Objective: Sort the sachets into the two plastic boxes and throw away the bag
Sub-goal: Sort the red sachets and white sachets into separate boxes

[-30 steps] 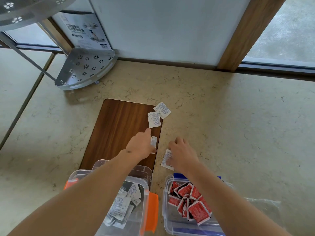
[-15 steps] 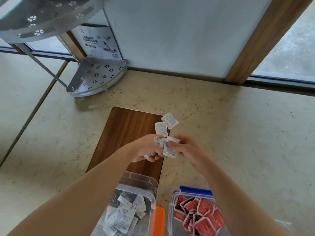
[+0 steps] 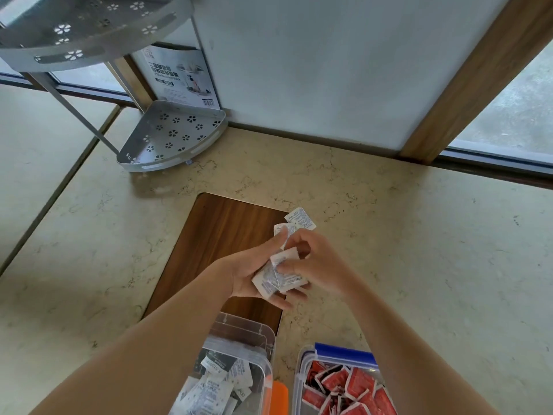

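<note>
left hand (image 3: 251, 272) + right hand (image 3: 321, 266): fingers gripping small white paper sachets (image 3: 276, 275), frame centre | two more white sachets (image 3: 294, 223) on worktop just above | clear plastic boxes: white-filled (image 3: 239, 348) bottom centre, red-filled (image 3: 302, 369) bottom right

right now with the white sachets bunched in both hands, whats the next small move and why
Probably carry the held white sachets, pinched between the left hand and right hand, back to the orange-clipped box. It already holds white ones; the blue-clipped box holds red. Two loose sachets remain beyond the hands.
</note>
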